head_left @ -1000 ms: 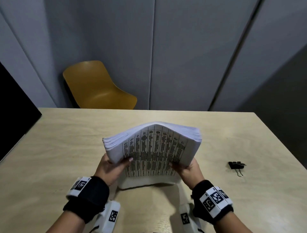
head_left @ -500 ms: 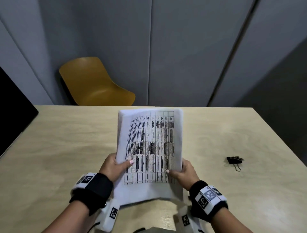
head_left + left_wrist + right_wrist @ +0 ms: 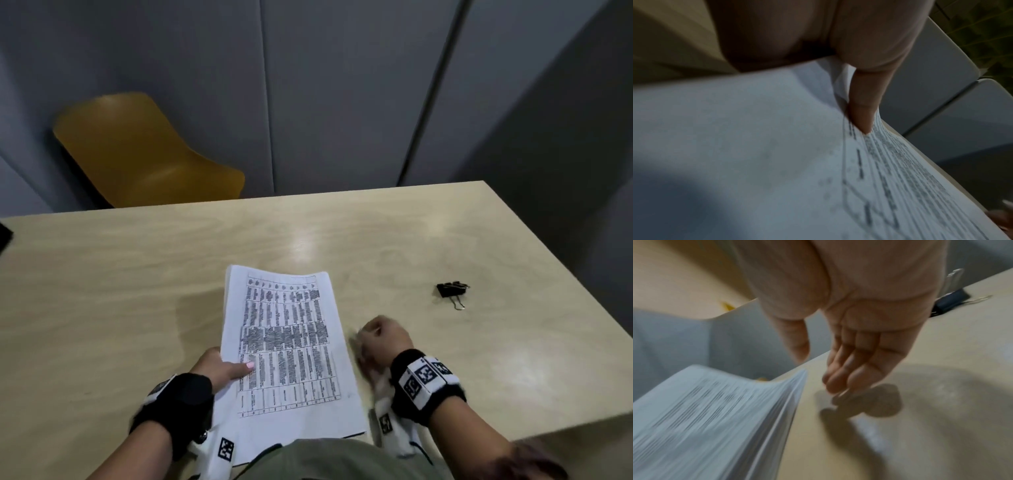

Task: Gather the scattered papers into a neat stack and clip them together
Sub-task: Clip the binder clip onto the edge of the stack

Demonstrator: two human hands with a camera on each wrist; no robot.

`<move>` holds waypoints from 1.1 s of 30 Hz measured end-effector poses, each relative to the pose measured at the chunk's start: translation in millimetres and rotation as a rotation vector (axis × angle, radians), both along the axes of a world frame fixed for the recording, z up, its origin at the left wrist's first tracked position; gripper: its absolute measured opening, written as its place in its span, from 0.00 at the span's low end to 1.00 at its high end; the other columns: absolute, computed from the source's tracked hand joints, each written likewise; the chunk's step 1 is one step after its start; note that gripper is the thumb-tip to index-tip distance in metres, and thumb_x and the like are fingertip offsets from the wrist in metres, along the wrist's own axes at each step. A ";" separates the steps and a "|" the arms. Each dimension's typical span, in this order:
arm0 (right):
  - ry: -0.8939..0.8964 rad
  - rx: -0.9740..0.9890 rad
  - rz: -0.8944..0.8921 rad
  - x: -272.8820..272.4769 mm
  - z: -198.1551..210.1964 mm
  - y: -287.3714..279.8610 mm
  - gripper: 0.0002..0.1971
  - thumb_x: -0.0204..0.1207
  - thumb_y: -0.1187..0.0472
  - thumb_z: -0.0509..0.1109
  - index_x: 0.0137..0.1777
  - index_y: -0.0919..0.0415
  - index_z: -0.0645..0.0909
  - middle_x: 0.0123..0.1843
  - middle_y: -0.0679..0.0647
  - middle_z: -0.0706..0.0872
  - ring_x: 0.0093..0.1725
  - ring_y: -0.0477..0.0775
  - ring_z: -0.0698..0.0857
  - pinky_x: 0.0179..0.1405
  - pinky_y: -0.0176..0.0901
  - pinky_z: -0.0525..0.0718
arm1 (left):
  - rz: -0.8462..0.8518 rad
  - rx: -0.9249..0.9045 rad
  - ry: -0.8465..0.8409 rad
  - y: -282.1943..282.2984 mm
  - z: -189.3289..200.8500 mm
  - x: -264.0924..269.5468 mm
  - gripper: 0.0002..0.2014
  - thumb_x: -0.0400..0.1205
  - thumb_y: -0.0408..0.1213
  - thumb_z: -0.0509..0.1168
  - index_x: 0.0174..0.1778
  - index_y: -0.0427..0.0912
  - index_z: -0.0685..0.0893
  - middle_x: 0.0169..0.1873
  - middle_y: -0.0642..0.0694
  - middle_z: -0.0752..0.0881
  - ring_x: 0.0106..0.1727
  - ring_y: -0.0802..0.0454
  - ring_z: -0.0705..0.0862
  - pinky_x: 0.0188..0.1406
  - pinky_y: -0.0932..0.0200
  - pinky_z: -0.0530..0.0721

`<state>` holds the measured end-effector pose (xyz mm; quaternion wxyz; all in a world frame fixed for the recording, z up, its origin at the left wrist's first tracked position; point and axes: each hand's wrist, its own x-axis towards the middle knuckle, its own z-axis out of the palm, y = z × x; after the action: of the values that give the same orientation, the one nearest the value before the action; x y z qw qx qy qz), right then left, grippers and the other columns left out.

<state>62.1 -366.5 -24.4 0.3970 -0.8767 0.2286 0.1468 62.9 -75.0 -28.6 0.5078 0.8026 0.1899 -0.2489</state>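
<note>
A: What surrounds your paper stack (image 3: 287,346)?
B: A pale wood-grain surface (image 3: 102,291); a black binder clip (image 3: 451,290) with wire handles lies well apart to the right; a mustard moulded chair (image 3: 144,154) stands beyond.
A: And each grip?
B: Your left hand (image 3: 219,368) pinches the stack's left edge, thumb on the printed table; your right hand (image 3: 857,340) hangs released, fingers loose, beside it.

White papers (image 3: 287,346), blk clip (image 3: 450,290), yellow chair (image 3: 144,154).
</note>
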 end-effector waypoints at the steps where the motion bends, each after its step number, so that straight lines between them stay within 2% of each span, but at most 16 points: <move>1: -0.067 0.080 -0.198 5.5 0.6 -12.3 0.09 0.71 0.53 0.71 0.34 0.55 0.77 0.39 0.59 0.88 0.40 0.57 0.88 0.42 0.42 0.85 | 0.003 0.001 0.005 0.7 -4.3 1.2 0.20 0.72 0.27 0.72 0.59 0.25 0.79 0.48 0.38 0.84 0.50 0.47 0.82 0.54 0.58 0.73; 2: -0.132 0.223 -0.409 11.5 3.9 -23.2 0.12 0.73 0.53 0.70 0.34 0.59 0.77 0.35 0.61 0.87 0.33 0.56 0.89 0.35 0.43 0.87 | 0.011 0.003 0.009 3.1 -8.4 0.7 0.22 0.71 0.28 0.73 0.60 0.25 0.79 0.49 0.38 0.85 0.51 0.45 0.82 0.56 0.57 0.73; 4: -0.179 0.497 -0.770 19.7 12.4 -50.3 0.19 0.76 0.51 0.67 0.30 0.65 0.76 0.27 0.62 0.81 0.17 0.54 0.82 0.20 0.42 0.82 | 0.008 0.017 0.026 4.0 -15.1 0.8 0.26 0.70 0.29 0.75 0.63 0.27 0.77 0.55 0.37 0.85 0.54 0.43 0.83 0.61 0.53 0.74; 6: -0.202 0.603 -0.994 25.6 18.2 -77.5 0.21 0.75 0.48 0.66 0.29 0.66 0.75 0.26 0.59 0.79 0.16 0.55 0.76 0.24 0.46 0.78 | -0.014 0.012 0.043 4.4 -17.2 0.6 0.26 0.70 0.30 0.74 0.64 0.27 0.77 0.55 0.38 0.84 0.55 0.42 0.82 0.66 0.49 0.72; 8: -0.231 0.631 -1.082 32.4 18.9 -99.0 0.22 0.74 0.46 0.65 0.32 0.66 0.75 0.26 0.57 0.79 0.17 0.54 0.73 0.25 0.45 0.78 | -0.023 0.020 0.044 6.9 -19.6 1.7 0.29 0.69 0.32 0.76 0.64 0.28 0.76 0.59 0.37 0.84 0.59 0.40 0.82 0.71 0.44 0.72; 11: -0.230 0.623 -1.112 44.1 13.1 -122.9 0.23 0.74 0.44 0.64 0.37 0.67 0.77 0.27 0.59 0.81 0.22 0.57 0.77 0.26 0.48 0.81 | -0.032 0.027 0.035 8.0 -21.2 2.0 0.32 0.68 0.35 0.77 0.66 0.29 0.76 0.63 0.32 0.83 0.63 0.37 0.82 0.71 0.40 0.72; 13: -0.211 0.575 -1.070 49.5 8.2 -137.1 0.19 0.76 0.49 0.62 0.40 0.68 0.77 0.29 0.60 0.81 0.23 0.57 0.79 0.26 0.49 0.83 | -0.039 0.027 0.027 6.7 -20.1 0.7 0.28 0.69 0.33 0.76 0.64 0.28 0.77 0.62 0.32 0.84 0.62 0.38 0.82 0.71 0.42 0.72; 15: -0.182 0.486 -0.988 49.0 9.2 -146.5 0.15 0.77 0.56 0.60 0.37 0.68 0.78 0.28 0.59 0.82 0.21 0.57 0.80 0.23 0.45 0.81 | -0.035 0.016 0.017 3.7 -18.9 -1.2 0.25 0.70 0.30 0.74 0.63 0.27 0.78 0.61 0.31 0.84 0.59 0.40 0.82 0.68 0.47 0.72; 18: -0.150 0.364 -0.863 41.3 14.4 -136.9 0.13 0.67 0.61 0.59 0.31 0.67 0.81 0.22 0.59 0.83 0.23 0.60 0.82 0.31 0.50 0.81 | -0.029 -0.004 -0.015 0.0 -14.3 -2.8 0.23 0.72 0.27 0.72 0.62 0.25 0.78 0.57 0.32 0.85 0.54 0.46 0.80 0.60 0.55 0.71; 20: -0.163 0.321 -0.762 32.4 16.5 -110.4 0.13 0.67 0.60 0.62 0.27 0.65 0.81 0.20 0.57 0.83 0.27 0.60 0.82 0.35 0.51 0.81 | -0.019 -0.010 -0.014 -1.7 -11.0 -2.3 0.21 0.72 0.26 0.71 0.61 0.24 0.79 0.56 0.32 0.85 0.52 0.46 0.81 0.58 0.57 0.71; 22: -0.196 0.330 -0.586 23.5 19.0 -68.9 0.15 0.71 0.62 0.65 0.22 0.63 0.78 0.20 0.56 0.80 0.26 0.57 0.78 0.34 0.49 0.79 | -0.011 -0.006 -0.014 0.1 -11.8 -0.9 0.19 0.72 0.26 0.72 0.58 0.26 0.81 0.57 0.30 0.86 0.52 0.45 0.83 0.57 0.57 0.73; 25: -0.203 0.246 -0.181 8.4 29.4 -7.7 0.19 0.74 0.66 0.65 0.20 0.59 0.74 0.17 0.48 0.76 0.21 0.48 0.74 0.25 0.38 0.74 | -0.023 -0.001 -0.011 0.9 -13.4 -0.7 0.19 0.71 0.28 0.73 0.57 0.28 0.83 0.56 0.31 0.87 0.52 0.45 0.84 0.58 0.57 0.75; 27: -0.152 0.209 0.113 1.0 31.1 26.0 0.18 0.74 0.63 0.65 0.21 0.55 0.74 0.23 0.52 0.80 0.24 0.50 0.78 0.29 0.39 0.77 | -0.023 -0.001 -0.016 1.5 -13.5 -1.5 0.20 0.71 0.29 0.74 0.58 0.29 0.82 0.55 0.32 0.87 0.52 0.45 0.85 0.58 0.57 0.75; 29: -0.117 0.001 0.344 -2.0 27.6 45.5 0.15 0.72 0.55 0.64 0.24 0.51 0.72 0.31 0.52 0.82 0.33 0.54 0.80 0.33 0.40 0.75 | -0.023 0.004 -0.028 0.4 -12.4 -3.5 0.20 0.71 0.29 0.74 0.58 0.28 0.82 0.55 0.33 0.87 0.52 0.46 0.84 0.58 0.58 0.75; 31: -0.141 -0.114 0.383 -2.9 23.2 54.0 0.10 0.71 0.52 0.65 0.29 0.49 0.75 0.39 0.52 0.84 0.40 0.55 0.81 0.36 0.41 0.74 | -0.015 0.011 -0.042 -0.8 -11.1 -6.5 0.20 0.71 0.29 0.73 0.58 0.28 0.82 0.53 0.34 0.87 0.51 0.47 0.84 0.57 0.60 0.74; 33: -0.186 -0.032 0.293 -0.9 20.5 55.6 0.05 0.71 0.54 0.69 0.35 0.51 0.82 0.44 0.54 0.83 0.42 0.54 0.82 0.41 0.39 0.75 | -0.003 0.014 -0.061 -0.9 -11.3 -9.3 0.20 0.71 0.29 0.73 0.58 0.28 0.82 0.53 0.35 0.87 0.51 0.47 0.84 0.57 0.61 0.74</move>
<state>61.2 -310.9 -3.8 0.3769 -0.9166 0.0627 0.1178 53.6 -75.9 -39.8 0.5075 0.8135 0.1750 -0.2237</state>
